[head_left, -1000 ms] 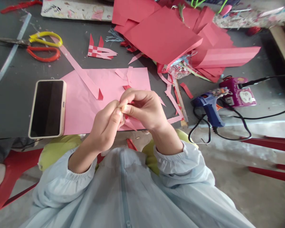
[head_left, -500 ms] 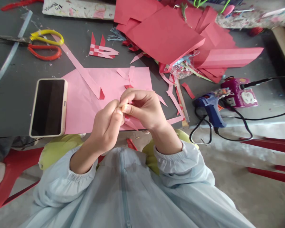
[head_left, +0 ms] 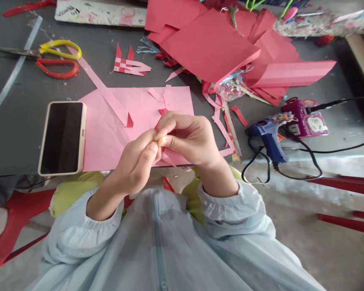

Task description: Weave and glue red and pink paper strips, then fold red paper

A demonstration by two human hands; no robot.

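My left hand and my right hand are pressed together at the near edge of the dark table. Both pinch a small piece of woven red and pink paper strips; most of it is hidden by my fingers, with strip ends sticking out above and below. Under my hands lies a pink paper sheet with a long pink strip across it. A finished woven red and white piece lies further back.
A phone lies screen up at the left. Scissors with yellow and red handles sit at the back left. A pile of red paper fills the back. A blue glue gun with black cable and a purple socket lie at right.
My hands stay pinched on the woven strips; my right hand has shifted slightly and the fingertips have worked a little along the paper. Nothing else on the table moved.
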